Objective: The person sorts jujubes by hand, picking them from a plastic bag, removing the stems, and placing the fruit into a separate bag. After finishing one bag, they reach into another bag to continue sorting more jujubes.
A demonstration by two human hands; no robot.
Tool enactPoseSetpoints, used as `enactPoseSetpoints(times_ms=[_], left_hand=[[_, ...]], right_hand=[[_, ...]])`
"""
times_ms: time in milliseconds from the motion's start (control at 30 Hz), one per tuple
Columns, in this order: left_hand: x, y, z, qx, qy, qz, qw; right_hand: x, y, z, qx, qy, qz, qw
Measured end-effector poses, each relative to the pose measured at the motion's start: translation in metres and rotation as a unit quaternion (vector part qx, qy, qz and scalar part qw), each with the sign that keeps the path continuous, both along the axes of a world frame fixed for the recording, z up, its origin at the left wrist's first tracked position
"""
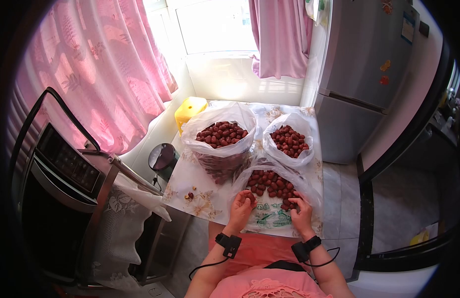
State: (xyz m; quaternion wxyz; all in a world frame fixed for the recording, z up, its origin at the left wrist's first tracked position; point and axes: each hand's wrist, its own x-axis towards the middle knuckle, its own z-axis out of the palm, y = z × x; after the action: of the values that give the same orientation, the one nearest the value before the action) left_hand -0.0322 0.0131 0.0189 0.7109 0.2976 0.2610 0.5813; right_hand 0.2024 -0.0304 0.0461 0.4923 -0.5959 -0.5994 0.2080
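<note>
Three clear plastic bags of dark red dates stand on a flowered tablecloth. The nearest bag [273, 185] lies open, with green print on its front. At its left edge my left hand [241, 208] is closed round a date. My right hand [300, 212] is at the bag's right side, fingers bent onto dates there; whether it grips one is hard to tell. Behind to the left is the large full bag [221, 141], and behind to the right a smaller one [288, 140]. A few small date scraps [191, 195] lie on the cloth at the left.
A yellow container [190, 110] stands at the table's back left corner. Beside the table's left edge is a dark round bin [163, 158]. A black appliance [61, 193] is further left, and a grey fridge [356, 74] stands at the right.
</note>
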Motion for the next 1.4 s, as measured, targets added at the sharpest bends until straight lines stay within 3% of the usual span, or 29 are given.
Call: enactPoseSetpoints(times_ms=[333,633,767,867,933,967,1067,1233,1300,1400], left_hand=[[-0.003,0.000,-0.003,0.024,-0.006,-0.024,0.999],[-0.002,0.004,-0.001,0.014,0.000,-0.028,1.000],[0.001,0.005,0.035,-0.034,0.031,-0.019,0.999],[-0.005,0.016,0.080,0.060,0.058,0.004,0.997],[-0.019,0.035,0.107,0.130,0.126,0.069,0.981],[-0.025,0.044,0.120,0.133,0.127,0.069,0.981],[-0.043,0.075,0.153,0.150,0.197,0.199,0.948],[-0.038,0.101,0.205,0.113,0.245,0.266,0.925],[-0.037,0.103,0.175,0.141,0.282,0.272,0.909],[-0.020,0.068,0.121,0.197,0.372,0.199,0.885]], right_hand=[[0.000,0.000,0.000,0.022,-0.030,-0.005,0.999],[-0.002,-0.001,0.006,-0.008,0.016,-0.001,1.000],[0.001,0.001,-0.002,0.007,-0.005,-0.002,1.000],[0.000,-0.001,0.001,-0.008,0.016,-0.001,1.000],[-0.001,0.000,0.004,-0.031,0.056,0.004,0.998],[0.000,-0.001,0.004,-0.023,0.034,0.002,0.999],[0.000,-0.001,0.000,-0.005,0.012,-0.005,1.000],[0.001,-0.002,-0.001,-0.019,0.034,0.001,0.999],[0.002,0.000,-0.004,0.046,-0.035,-0.004,0.998],[0.000,0.000,-0.005,0.009,0.015,-0.003,1.000]])
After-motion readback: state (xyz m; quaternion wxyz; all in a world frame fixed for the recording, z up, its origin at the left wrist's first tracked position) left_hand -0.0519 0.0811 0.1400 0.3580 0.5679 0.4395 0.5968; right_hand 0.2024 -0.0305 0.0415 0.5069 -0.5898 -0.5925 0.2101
